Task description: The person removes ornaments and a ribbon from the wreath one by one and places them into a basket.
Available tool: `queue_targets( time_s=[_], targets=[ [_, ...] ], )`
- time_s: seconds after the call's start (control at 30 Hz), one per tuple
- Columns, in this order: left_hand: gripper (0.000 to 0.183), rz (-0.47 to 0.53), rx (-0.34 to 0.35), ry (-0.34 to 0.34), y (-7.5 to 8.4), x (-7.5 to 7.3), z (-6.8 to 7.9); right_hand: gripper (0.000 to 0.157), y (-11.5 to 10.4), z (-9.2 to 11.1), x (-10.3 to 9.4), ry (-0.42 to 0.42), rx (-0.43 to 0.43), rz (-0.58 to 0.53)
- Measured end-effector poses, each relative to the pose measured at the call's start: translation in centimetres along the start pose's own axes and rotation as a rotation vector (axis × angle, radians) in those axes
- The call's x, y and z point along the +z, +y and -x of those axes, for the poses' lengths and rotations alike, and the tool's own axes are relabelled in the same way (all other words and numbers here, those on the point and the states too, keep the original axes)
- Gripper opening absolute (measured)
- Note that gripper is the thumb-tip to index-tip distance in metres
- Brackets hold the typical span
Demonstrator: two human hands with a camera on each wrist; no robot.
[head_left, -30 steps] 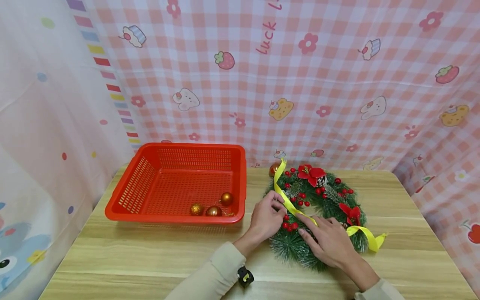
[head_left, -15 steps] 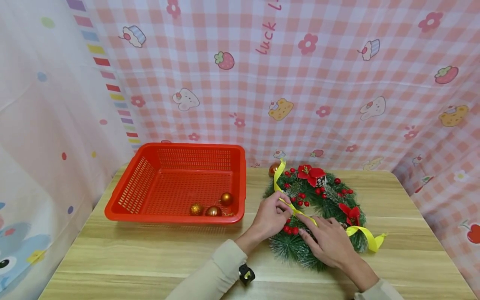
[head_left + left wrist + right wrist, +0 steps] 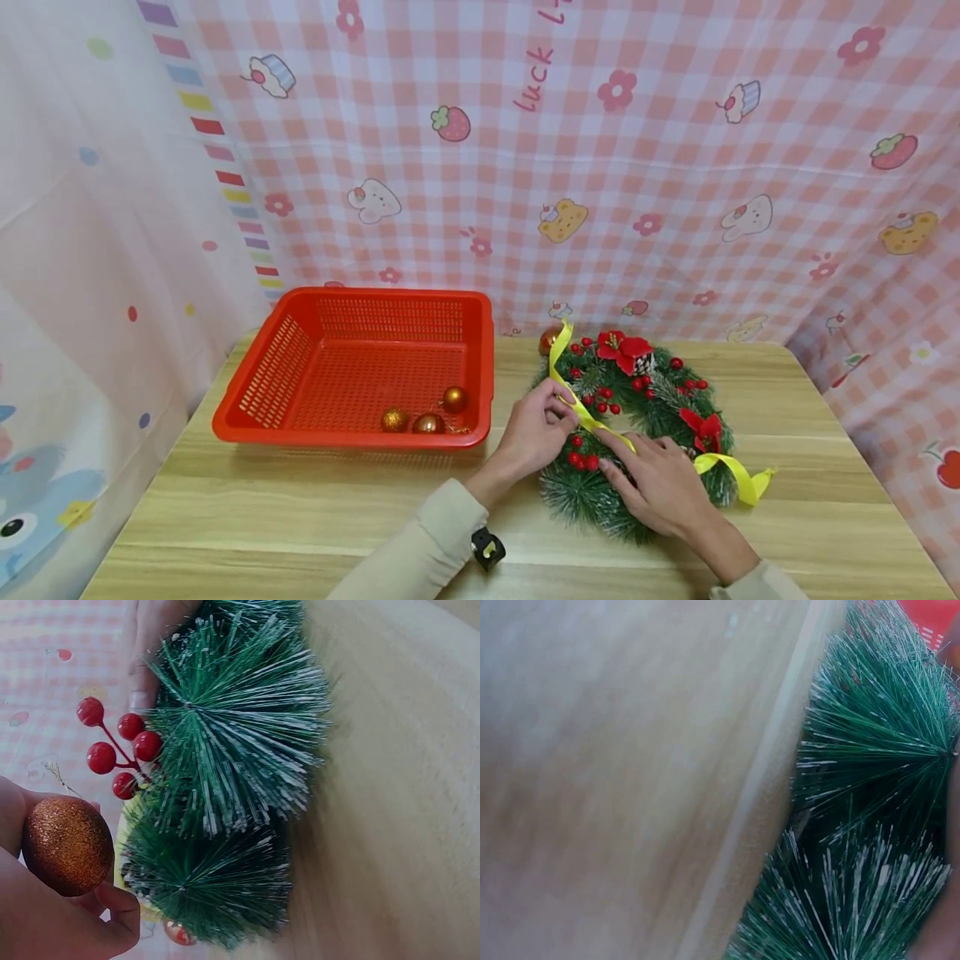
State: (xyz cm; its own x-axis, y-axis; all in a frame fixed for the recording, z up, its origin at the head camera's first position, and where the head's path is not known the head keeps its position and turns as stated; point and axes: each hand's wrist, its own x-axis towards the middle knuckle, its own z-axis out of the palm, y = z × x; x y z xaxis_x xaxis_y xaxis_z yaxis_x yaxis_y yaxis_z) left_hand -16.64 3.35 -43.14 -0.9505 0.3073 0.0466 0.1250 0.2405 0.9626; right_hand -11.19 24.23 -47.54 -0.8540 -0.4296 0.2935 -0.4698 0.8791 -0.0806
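Note:
A green pine wreath (image 3: 660,392) with red berries (image 3: 120,750), red flowers and a yellow ribbon (image 3: 558,367) lies on the wooden table (image 3: 300,517). My left hand (image 3: 558,410) is at the wreath's left side, its fingertips at the ribbon. In the left wrist view that hand (image 3: 45,915) cups a gold glitter ball (image 3: 67,844) in its curled fingers. My right hand (image 3: 622,462) rests flat on the wreath's near part with fingers straight. The right wrist view shows only pine needles (image 3: 870,825) and table.
A red plastic basket (image 3: 345,437) stands at the left of the table with three gold balls (image 3: 429,423) in its near right corner. Another gold ball (image 3: 549,340) lies behind the wreath. Pink checked cloth hangs around the table.
My left hand has crept slightly up and right along the wreath to the ribbon. The right hand has stayed in place.

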Motion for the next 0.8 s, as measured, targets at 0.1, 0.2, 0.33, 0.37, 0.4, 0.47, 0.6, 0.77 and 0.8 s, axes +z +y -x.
queue_targets(
  time_s=[0.1, 0.2, 0.33, 0.37, 0.4, 0.47, 0.6, 0.77, 0.8],
  targets=[
    [0.014, 0.006, 0.008, 0.007, 0.2, -0.2, 0.1, 0.045, 0.0, 0.0, 0.1, 0.003, -0.004, 0.003],
    [0.014, 0.003, 0.014, 0.009, 0.4, -0.3, 0.2, 0.045, 0.1, 0.0, 0.1, 0.008, -0.010, 0.009],
    [0.014, 0.002, 0.023, 0.003, 0.7, -0.6, 0.4, 0.045, 0.1, 0.0, 0.1, 0.013, -0.014, 0.013],
    [0.014, 0.002, 0.025, 0.000, 0.9, -0.7, 0.5, 0.045, 0.1, 0.0, 0.1, 0.013, -0.013, 0.013],
    [0.014, 0.001, 0.026, -0.001, 1.1, -0.8, 0.6, 0.045, 0.1, 0.0, 0.1, 0.013, -0.014, 0.013],
    [0.013, 0.000, 0.028, -0.002, 1.4, -1.0, 0.8, 0.045, 0.1, 0.0, 0.1, 0.012, -0.012, 0.012],
    [0.014, 0.003, 0.043, 0.012, 2.0, -1.4, 1.0, 0.045, 0.1, 0.0, 0.1, 0.011, -0.010, 0.012],
    [0.015, 0.016, 0.069, 0.033, 2.5, -2.1, 1.1, 0.045, 0.1, 0.0, 0.1, 0.018, -0.010, 0.012],
    [0.016, 0.017, 0.074, 0.036, 2.5, -2.2, 1.2, 0.045, 0.0, 0.0, 0.1, 0.018, -0.009, 0.011]
  ],
)
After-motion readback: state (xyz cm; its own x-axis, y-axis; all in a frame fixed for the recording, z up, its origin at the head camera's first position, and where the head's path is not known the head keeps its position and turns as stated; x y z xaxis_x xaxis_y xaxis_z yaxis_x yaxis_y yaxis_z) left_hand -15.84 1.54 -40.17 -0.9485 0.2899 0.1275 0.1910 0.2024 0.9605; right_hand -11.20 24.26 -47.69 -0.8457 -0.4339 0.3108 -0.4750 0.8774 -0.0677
